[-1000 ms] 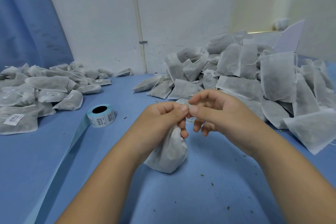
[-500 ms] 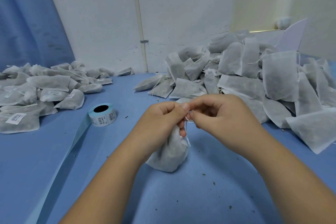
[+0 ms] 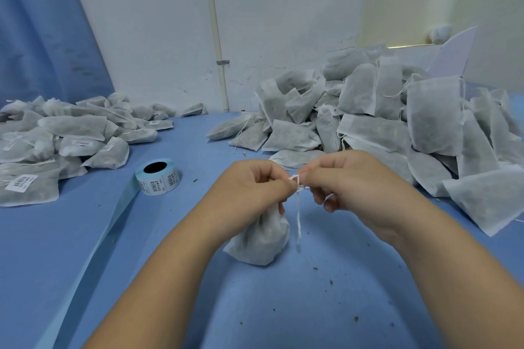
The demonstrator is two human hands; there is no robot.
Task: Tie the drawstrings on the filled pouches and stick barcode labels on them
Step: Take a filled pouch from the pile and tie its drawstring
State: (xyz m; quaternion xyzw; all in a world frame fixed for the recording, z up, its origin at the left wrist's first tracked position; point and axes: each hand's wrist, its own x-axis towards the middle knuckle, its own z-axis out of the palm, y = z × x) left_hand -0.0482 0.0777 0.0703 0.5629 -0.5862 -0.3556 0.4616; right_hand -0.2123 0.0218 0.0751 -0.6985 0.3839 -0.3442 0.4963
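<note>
We see a table (image 3: 283, 306) covered in a plain blue sheet, dotted with small dark specks (image 3: 331, 282) near its front. At the middle stands the pouch (image 3: 262, 241), its rounded base on the sheet and its neck gathered upward. Our left hand (image 3: 249, 190) has its fingers curled round that neck. Our right hand (image 3: 348, 178), just beside it, pinches the white drawstring (image 3: 298, 215) between thumb and forefinger. A small loop of string sits between the two hands, and a loose end hangs down beside the pouch.

To the left, a roll of barcode labels (image 3: 158, 177) lies on the table, and its pale blue backing strip (image 3: 113, 215) trails toward the near edge. Beyond it is a low heap of labelled pouches (image 3: 71, 136), one showing a white barcode sticker (image 3: 21, 183). On the right a taller pile of pouches (image 3: 397, 122) leans against the back, many with loose strings showing.

Behind the table rises a white wall (image 3: 156, 22), scuffed and cracked low down. A thin pale pipe (image 3: 215, 31) runs up it, held by a small clip (image 3: 223, 62). A blue curtain (image 3: 34, 37) hangs at the far left. The upper right corner is blurred, and we cannot tell what is there.
</note>
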